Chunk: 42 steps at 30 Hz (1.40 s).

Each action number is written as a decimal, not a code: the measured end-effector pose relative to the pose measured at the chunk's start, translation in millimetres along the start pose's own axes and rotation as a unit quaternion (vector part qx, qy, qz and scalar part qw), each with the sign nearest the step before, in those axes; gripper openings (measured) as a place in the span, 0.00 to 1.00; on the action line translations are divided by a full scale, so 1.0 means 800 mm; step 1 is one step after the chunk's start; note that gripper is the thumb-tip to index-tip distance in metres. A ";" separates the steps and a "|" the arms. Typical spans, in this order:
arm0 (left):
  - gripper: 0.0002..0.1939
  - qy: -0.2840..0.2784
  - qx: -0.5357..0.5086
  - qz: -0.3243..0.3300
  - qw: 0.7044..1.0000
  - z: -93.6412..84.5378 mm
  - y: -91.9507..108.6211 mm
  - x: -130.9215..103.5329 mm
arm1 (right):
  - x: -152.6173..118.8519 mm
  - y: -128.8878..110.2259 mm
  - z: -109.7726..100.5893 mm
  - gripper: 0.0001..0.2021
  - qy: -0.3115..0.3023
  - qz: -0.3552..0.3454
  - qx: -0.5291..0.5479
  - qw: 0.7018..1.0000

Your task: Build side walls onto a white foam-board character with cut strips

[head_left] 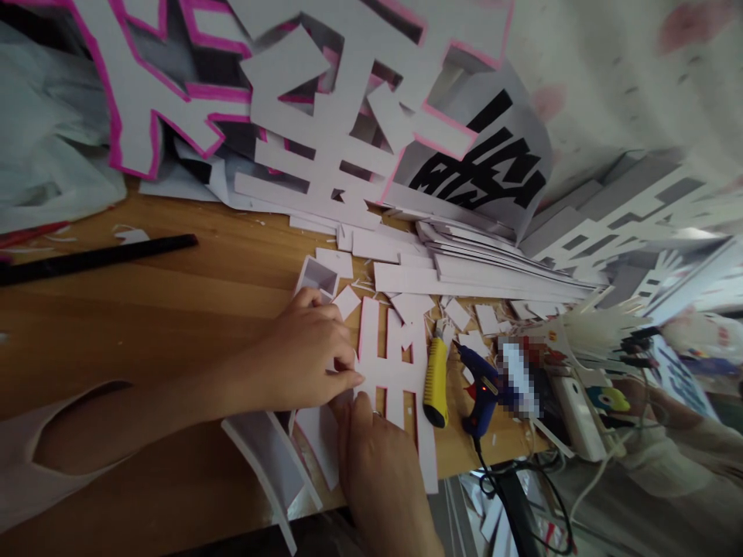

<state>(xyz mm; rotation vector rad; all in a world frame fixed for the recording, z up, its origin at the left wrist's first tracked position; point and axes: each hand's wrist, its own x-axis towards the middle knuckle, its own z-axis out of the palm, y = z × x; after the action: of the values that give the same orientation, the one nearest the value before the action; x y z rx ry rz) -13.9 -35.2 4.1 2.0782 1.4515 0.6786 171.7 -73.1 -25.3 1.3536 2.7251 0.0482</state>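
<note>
Both my hands work on a white foam-board cut-out character (398, 379) with pink edges, lying near the table's front edge. My left hand (307, 348) is closed over its raised left part, fingers curled and thumb stretched toward the right hand. My right hand (383, 464) pinches the same part just below, their fingertips almost meeting; what lies between them is hidden. Curved white foam-board strips (261, 464) stand on edge under my left wrist. Beyond the left fingers rises a small box-like foam-board part (318, 277). A yellow utility knife (435, 383) lies right of the cut-out.
A blue hot glue gun (481, 387) with its cord lies right of the knife. White strips (487, 267) and scraps are stacked behind. A large cut-out character (330, 147) stands at the back. A black marker-like stick (98, 259) lies left. Another person's sleeve (685, 464) shows right.
</note>
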 end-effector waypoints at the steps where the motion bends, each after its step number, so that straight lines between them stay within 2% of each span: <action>1: 0.12 -0.001 0.002 0.000 1.000 0.000 0.000 0.000 | 0.000 0.000 0.001 0.09 0.001 -0.001 0.004 1.000; 12: 0.12 0.006 0.012 -0.001 1.000 0.002 -0.001 -0.003 | -0.003 0.001 0.010 0.05 -0.006 0.005 -0.022 1.000; 26: 0.15 0.007 0.030 0.004 1.000 0.002 0.000 -0.005 | -0.003 -0.001 0.007 0.08 0.056 -0.006 0.002 0.998; 32: 0.14 -0.005 0.036 -0.002 0.999 0.001 0.000 -0.004 | 0.000 0.000 0.000 0.07 0.032 -0.012 0.000 0.999; 38: 0.22 -0.009 0.055 0.004 0.998 0.001 0.000 -0.004 | -0.002 0.000 0.002 0.09 0.024 0.000 -0.002 1.000; 42: 0.23 -0.007 0.059 0.013 0.998 0.002 -0.002 -0.003 | -0.002 -0.002 0.002 0.09 0.037 -0.001 0.004 0.999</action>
<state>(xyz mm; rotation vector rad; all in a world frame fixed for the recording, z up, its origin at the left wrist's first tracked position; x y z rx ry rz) -14.8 -37.4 1.9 2.1906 1.4919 0.5995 171.6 -75.0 -26.6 1.3787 2.7907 0.0891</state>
